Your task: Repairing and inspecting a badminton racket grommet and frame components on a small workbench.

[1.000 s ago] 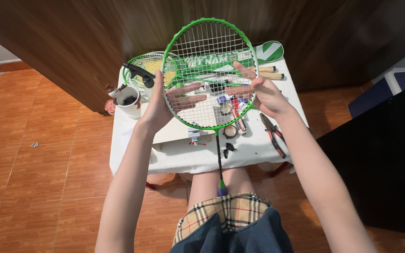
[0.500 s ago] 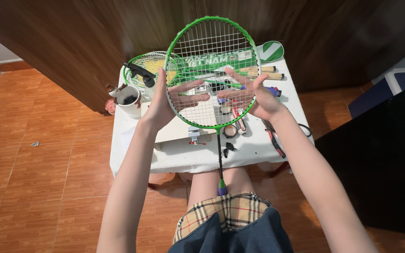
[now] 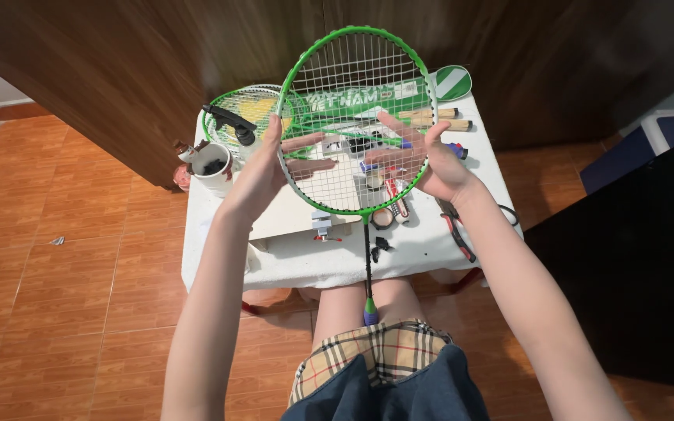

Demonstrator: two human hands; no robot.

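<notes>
**Head view: green racket held up between both hands**

Head camera, looking down over the person's arms and lap. A green badminton racket (image 3: 357, 117) is held upright above a small white table (image 3: 431, 242), head up, thin dark shaft running straight down to the purple end of the grip near the knees.

Left hand (image 3: 274, 160): pressed against the left side of the frame, thumb along the rim on the near side, fingers spread behind the strings and visible through them. Fingers extended, not curled into a fist; the hand clasps the frame edge.

Right hand (image 3: 423, 156): on the right side of the frame, palm at the rim, fingers splayed flat across the back of the string bed. Also open-fingered, gripping the rim between thumb and palm. How firm either hold is, I cannot tell.

On the table behind the racket: a second green racket (image 3: 247, 105) lying flat at the left rear, a white cup (image 3: 214, 165) with dark contents at the left edge, red-handled pliers (image 3: 455, 226) at the right, two wooden handles (image 3: 440, 118) near the back. Small clips and rolls lie under the strings; too small to identify.

Floor is orange tile; dark wooden panel behind the table.
</notes>
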